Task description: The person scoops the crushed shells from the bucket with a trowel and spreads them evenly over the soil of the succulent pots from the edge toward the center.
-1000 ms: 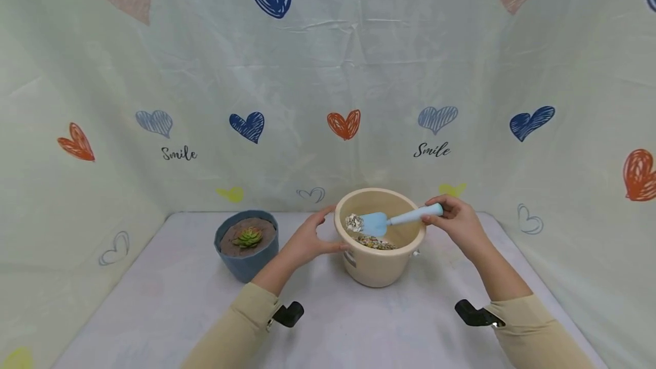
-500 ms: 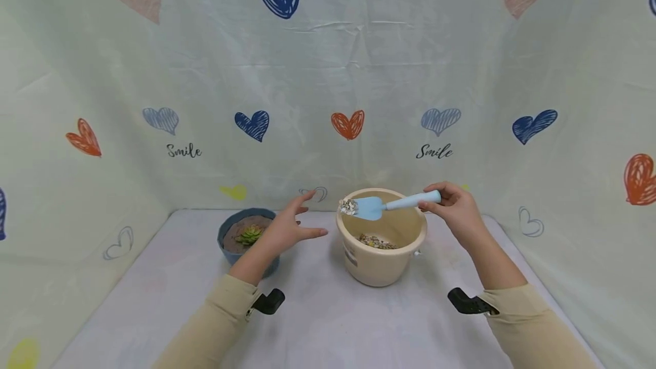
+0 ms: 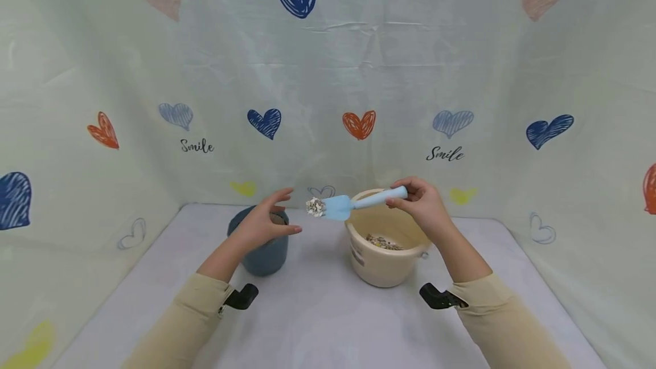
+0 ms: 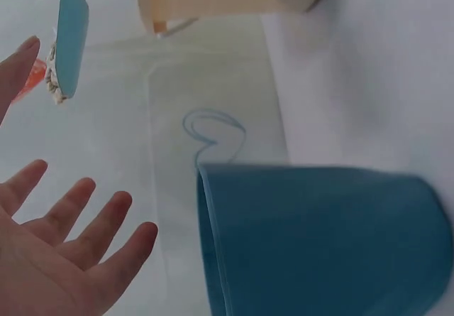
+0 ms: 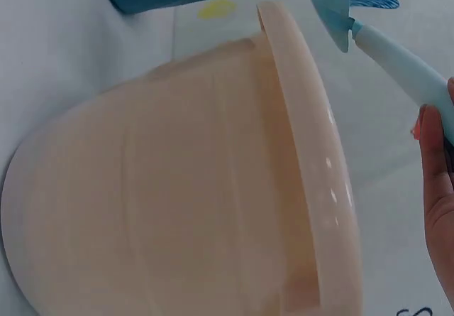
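White table [image 3: 328, 323] | pale-blue trowel [image 3: 338, 208] bearing probable gravel [image 3: 315, 206] | right hand [image 3: 426, 207] pinching handle [image 3: 378, 197] | left hand [image 3: 256, 226] splayed

Heart-printed pale sheeting [image 3: 400, 61] with 2 "Smile" words [image 3: 197, 146] hangs behind a whitish table [image 3: 328, 318].

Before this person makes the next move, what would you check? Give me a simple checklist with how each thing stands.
1. Right hand grips trowel: ok.
2. Gravel on the trowel's tip: ok.
3. Pot upright on the table: ok.
4. Left hand free: ok, fingers spread, holding nothing.
5. Trowel's tip over the pot, if that is the aim: not ok, it hangs between pot and bucket.
6. Room inside the pot: cannot tell, left hand hides most of it.
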Demonstrator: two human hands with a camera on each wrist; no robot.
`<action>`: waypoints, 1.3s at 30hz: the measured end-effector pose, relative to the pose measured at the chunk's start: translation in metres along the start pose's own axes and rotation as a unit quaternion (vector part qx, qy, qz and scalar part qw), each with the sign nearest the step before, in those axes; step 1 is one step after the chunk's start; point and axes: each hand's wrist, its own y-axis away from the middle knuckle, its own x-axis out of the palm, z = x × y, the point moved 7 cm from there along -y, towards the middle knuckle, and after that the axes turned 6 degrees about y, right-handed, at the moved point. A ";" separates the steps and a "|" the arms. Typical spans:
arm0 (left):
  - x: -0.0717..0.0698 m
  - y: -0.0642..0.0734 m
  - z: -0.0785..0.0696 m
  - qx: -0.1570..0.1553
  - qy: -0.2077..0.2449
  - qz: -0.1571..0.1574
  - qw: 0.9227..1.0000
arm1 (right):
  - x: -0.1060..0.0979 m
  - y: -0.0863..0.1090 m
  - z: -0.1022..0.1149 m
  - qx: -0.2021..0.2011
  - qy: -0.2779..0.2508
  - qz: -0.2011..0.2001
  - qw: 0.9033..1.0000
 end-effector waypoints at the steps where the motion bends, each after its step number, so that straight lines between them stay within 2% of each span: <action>1: -0.004 0.001 0.002 -0.001 0.001 0.001 1.000 | 0.006 -0.002 0.001 0.000 -0.005 0.005 1.000; 6: -0.026 0.008 0.013 0.001 0.002 -0.002 1.000 | 0.035 -0.011 0.009 0.003 -0.026 0.017 0.999; 15: -0.060 0.017 0.032 0.015 -0.070 -0.027 0.997 | 0.082 -0.023 0.014 0.014 -0.030 0.049 0.998; 19: -0.071 0.021 0.044 0.017 -0.092 -0.017 0.995 | 0.100 -0.029 0.012 0.017 -0.030 0.055 0.998; 23: -0.076 0.025 0.061 0.005 -0.102 0.010 0.995 | 0.119 -0.034 0.014 0.009 -0.019 0.061 0.998; 27: -0.076 0.026 0.079 -0.010 -0.083 0.042 0.996 | 0.136 -0.039 0.015 0.009 -0.004 0.067 0.998; 34: -0.074 0.022 0.113 -0.047 -0.013 0.080 0.996 | 0.163 -0.045 0.017 0.004 0.049 0.079 0.996; 39: -0.074 0.019 0.125 -0.064 0.016 0.093 0.993 | 0.175 -0.050 0.023 -0.019 0.082 0.088 0.993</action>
